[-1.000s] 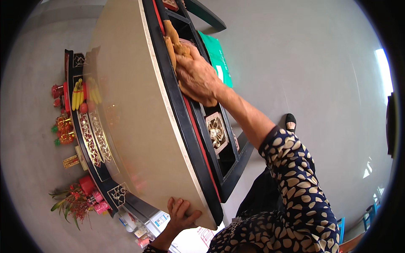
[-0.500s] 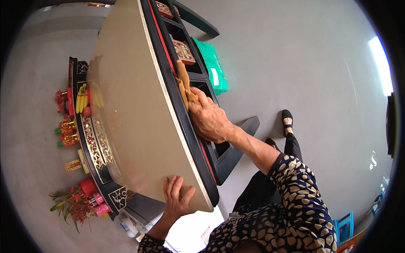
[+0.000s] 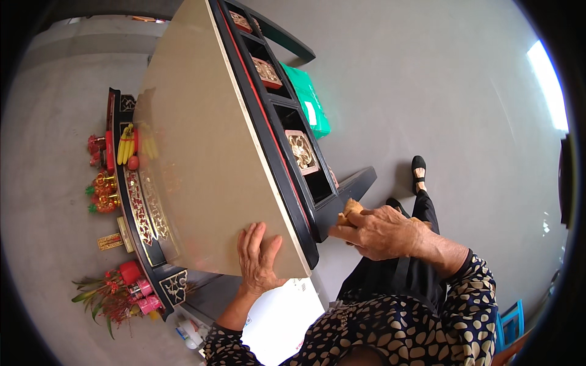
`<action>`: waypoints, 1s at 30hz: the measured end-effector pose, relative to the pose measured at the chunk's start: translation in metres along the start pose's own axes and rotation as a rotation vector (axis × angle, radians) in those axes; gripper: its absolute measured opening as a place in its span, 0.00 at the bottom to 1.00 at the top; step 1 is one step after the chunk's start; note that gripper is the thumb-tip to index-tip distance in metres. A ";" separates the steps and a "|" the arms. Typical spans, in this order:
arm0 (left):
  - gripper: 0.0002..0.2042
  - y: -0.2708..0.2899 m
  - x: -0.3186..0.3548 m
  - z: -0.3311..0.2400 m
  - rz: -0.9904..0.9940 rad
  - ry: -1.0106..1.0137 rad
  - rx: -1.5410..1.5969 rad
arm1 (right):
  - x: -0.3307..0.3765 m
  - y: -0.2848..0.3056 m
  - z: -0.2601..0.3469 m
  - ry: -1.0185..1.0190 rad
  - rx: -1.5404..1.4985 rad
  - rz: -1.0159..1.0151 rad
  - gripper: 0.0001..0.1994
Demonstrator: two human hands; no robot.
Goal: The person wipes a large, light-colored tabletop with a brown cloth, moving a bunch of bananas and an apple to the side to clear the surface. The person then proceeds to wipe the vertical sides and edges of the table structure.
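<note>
My right hand [image 3: 390, 232] is closed round a crumpled tan cloth [image 3: 349, 212], near the lower corner of a black table frame. My left hand [image 3: 259, 257] lies with fingers spread on the glossy beige tabletop [image 3: 201, 122], close to its near corner. Along the table's side runs a black frame with a red line [image 3: 253, 104]. Carved gold-and-red panels sit in its square recesses, one panel [image 3: 301, 151] nearest my right hand and another panel [image 3: 267, 72] farther up.
A raised black shelf with gold carving [image 3: 141, 213] borders the tabletop's left, bearing yellow bananas [image 3: 126, 145], a round red fruit, ornaments and a potted plant [image 3: 113, 287]. Under the table are a green package [image 3: 307, 100] and a white box [image 3: 287, 323]. A blue chair [image 3: 511, 323] stands lower right.
My right hand has moved with the cloth down and to the right, off the table's side, uncovering the nearest carved panel. My left hand still rests on the tabletop.
</note>
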State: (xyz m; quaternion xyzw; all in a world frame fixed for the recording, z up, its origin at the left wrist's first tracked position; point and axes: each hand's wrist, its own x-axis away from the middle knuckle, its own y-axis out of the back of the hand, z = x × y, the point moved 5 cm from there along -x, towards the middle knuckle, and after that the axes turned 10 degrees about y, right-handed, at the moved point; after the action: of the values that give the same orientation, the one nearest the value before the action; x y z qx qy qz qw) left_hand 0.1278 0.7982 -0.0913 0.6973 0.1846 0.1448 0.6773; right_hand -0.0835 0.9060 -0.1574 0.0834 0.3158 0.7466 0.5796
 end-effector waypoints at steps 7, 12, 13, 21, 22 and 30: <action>0.41 0.002 -0.004 -0.003 0.013 0.002 0.024 | -0.057 -0.004 -0.019 -0.014 -0.561 -0.893 0.27; 0.40 0.001 -0.001 -0.001 -0.024 0.015 0.028 | -0.092 -0.005 -0.062 -0.196 -0.951 -1.179 0.29; 0.39 0.001 -0.002 -0.002 -0.025 0.013 0.028 | -0.098 -0.002 -0.069 -0.209 -0.915 -1.261 0.29; 0.38 0.002 -0.008 -0.004 -0.037 -0.001 0.010 | -0.095 -0.022 -0.068 -0.228 -0.776 -1.205 0.32; 0.39 0.002 -0.006 -0.004 -0.032 0.007 0.007 | -0.085 -0.030 -0.057 -0.177 -0.889 -1.111 0.32; 0.40 0.003 -0.007 -0.006 -0.004 0.013 0.026 | -0.035 -0.099 -0.015 -0.238 -1.079 -0.948 0.37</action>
State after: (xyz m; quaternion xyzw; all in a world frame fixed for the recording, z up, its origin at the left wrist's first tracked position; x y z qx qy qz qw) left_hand 0.1188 0.7998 -0.0882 0.7047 0.1923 0.1452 0.6674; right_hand 0.0007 0.8815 -0.2173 -0.2790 -0.1592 0.4527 0.8318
